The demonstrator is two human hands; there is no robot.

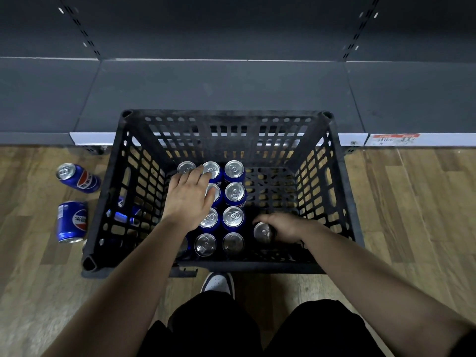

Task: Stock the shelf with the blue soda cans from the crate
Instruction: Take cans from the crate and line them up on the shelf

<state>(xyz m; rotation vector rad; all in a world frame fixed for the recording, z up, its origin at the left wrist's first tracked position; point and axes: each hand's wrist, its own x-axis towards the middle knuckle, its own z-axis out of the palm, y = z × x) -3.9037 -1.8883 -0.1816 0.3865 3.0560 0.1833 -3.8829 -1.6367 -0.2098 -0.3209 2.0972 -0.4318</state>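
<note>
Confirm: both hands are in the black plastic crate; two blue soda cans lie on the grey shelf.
No: the head view shows those blue soda cans on the wooden floor beside the black plastic crate. Left hand and right hand are in it.

Glossy metal cans (234,193), matt plastic crate (334,176), wood-grain floor (412,202).

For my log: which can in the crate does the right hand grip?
The lone can, right of the packed cans; the right hand curls round it.
</note>
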